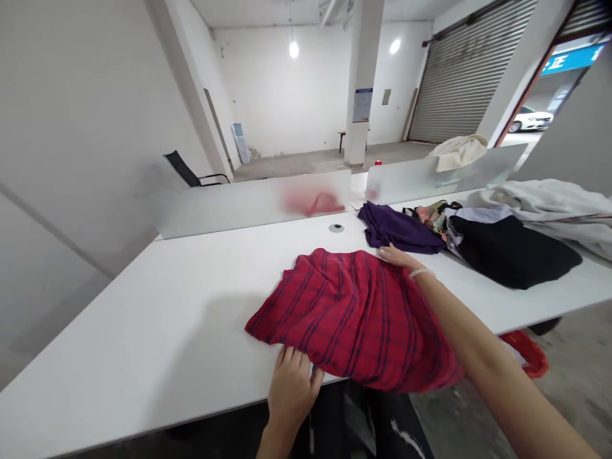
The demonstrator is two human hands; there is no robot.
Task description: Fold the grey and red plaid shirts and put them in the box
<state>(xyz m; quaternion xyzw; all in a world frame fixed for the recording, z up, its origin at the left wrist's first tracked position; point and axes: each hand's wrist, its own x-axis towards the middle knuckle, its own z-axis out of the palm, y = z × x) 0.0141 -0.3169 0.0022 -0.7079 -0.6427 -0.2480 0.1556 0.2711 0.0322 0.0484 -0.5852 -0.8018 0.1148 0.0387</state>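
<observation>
A red plaid garment (356, 312) lies spread on the white table (157, 319), its near edge hanging over the table's front. My left hand (292, 381) grips the garment's near edge at the table's front. My right hand (399, 257) rests flat, fingers together, on the garment's far right corner, next to a purple garment (396, 229). A light bracelet sits on my right wrist.
A pile of clothes lies at the right: a black garment (511, 252), a patterned piece (433, 213) and grey-white fabric (549, 204). Frosted dividers (248, 204) line the table's back edge. A red bag (528, 354) hangs below the table at right. A black chair (189, 171) stands behind.
</observation>
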